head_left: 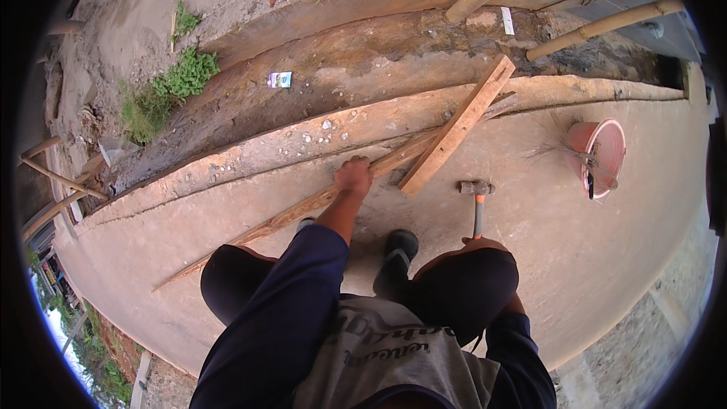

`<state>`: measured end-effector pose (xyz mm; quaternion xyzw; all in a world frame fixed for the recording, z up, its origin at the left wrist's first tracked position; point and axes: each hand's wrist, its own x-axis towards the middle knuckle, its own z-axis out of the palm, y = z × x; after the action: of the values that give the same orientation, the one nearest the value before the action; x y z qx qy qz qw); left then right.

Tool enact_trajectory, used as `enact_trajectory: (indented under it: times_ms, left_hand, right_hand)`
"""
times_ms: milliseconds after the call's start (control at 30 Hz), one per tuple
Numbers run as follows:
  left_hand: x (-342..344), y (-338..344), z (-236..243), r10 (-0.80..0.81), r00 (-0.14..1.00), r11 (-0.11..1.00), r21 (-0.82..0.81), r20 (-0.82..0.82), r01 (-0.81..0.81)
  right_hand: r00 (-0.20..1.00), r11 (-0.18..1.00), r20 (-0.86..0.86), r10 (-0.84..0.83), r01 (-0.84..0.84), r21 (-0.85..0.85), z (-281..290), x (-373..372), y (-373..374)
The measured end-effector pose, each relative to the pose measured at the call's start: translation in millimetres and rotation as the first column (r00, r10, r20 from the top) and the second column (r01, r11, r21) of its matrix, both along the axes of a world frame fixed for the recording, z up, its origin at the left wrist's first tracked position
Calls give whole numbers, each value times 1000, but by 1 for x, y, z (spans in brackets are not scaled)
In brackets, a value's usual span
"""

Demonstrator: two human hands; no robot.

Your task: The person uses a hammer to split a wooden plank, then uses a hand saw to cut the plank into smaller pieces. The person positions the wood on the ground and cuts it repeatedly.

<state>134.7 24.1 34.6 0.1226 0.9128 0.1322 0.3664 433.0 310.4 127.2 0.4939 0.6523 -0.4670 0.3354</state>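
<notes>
My left hand is closed around a long, narrow, rough wooden strip lying slantwise across the concrete in front of my legs. The strip's far right part passes beneath a shorter, thicker wooden beam, which rests across it. At my right knee, my right hand grips a hammer with a grey and orange handle. Most of that hand is hidden behind the knee; a few fingers show. The hammer's metal head points away from me, just right of the beam's near end, apart from the wood.
To the right stands a pink bucket with thin twigs or wires sticking out. Beyond the slab's raised edge runs a muddy channel holding a small packet. Bamboo poles slant in at the upper right; green plants grow at the upper left.
</notes>
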Motion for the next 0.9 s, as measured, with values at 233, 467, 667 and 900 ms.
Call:
enact_trajectory:
  times_ms: [233,467,667,900]
  left_hand:
    - [0,-6,-7,21,1000,1000,5,23,-21]
    - [4,-3,-10,-27,1000,999,-22,16,28]
    - [2,1,-5,24,999,1000,8,-38,-24]
    - [-54,-35,-12,123,992,992,-17,24,-123]
  right_hand:
    - [981,952,7,194,-190,238,38,-51,23]
    - [856,863,-490,168,113,492,156,-192,17]
    - [417,811,-909,-13,536,234,128,-255,31]
    - [880,827,-294,374,-173,534,2,-253,66]
